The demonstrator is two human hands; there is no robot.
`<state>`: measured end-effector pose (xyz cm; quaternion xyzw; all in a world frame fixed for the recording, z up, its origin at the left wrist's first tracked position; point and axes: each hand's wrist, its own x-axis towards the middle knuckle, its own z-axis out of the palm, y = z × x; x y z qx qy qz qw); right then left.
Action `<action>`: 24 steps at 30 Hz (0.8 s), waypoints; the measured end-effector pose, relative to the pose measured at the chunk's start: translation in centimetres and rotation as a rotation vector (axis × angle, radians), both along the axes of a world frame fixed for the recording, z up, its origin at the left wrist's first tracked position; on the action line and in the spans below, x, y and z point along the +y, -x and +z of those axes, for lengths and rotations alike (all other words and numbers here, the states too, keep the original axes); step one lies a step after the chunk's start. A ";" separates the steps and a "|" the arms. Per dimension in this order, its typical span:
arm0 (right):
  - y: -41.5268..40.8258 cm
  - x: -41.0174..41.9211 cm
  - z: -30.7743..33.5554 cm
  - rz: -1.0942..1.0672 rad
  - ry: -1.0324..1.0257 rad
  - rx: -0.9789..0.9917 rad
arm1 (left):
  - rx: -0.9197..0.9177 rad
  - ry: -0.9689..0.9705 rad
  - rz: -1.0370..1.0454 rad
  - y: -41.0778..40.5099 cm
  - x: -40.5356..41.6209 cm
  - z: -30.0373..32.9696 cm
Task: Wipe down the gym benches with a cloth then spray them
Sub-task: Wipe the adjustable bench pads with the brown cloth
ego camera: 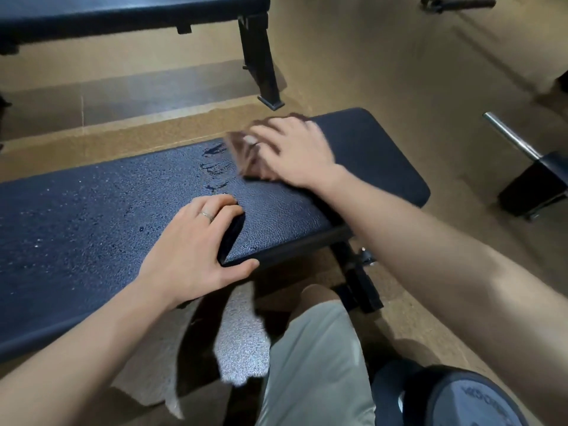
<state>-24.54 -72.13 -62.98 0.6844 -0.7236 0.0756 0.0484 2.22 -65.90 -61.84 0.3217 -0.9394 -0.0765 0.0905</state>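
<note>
A black padded gym bench (92, 216) runs across the view, its left part beaded with droplets and its right part smoother. My right hand (295, 152) lies flat on a brown cloth (242, 149) near the bench's far right end; both are motion-blurred. My left hand (196, 244) rests on the near edge at the gap between the two pads, fingers on top and thumb along the front rim. No spray bottle is in view.
A second black bench (129, 13) stands behind, its leg (261, 59) on the tan floor. A metal bar on a black stand (528, 167) sits at the right. A weight plate (461, 401) lies at the lower right beside my knee (319, 348).
</note>
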 end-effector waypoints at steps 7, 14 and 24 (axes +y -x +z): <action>2.8 -1.5 0.4 -0.328 -0.148 -0.003 | -0.013 -0.011 0.012 0.2 -0.2 0.0; -5.7 -4.7 1.1 0.019 -0.175 -0.052 | -0.012 0.013 0.001 0.3 -0.1 0.2; 12.8 -1.4 1.2 -0.474 -0.143 -0.163 | 0.001 -0.007 -0.011 0.3 -0.3 0.1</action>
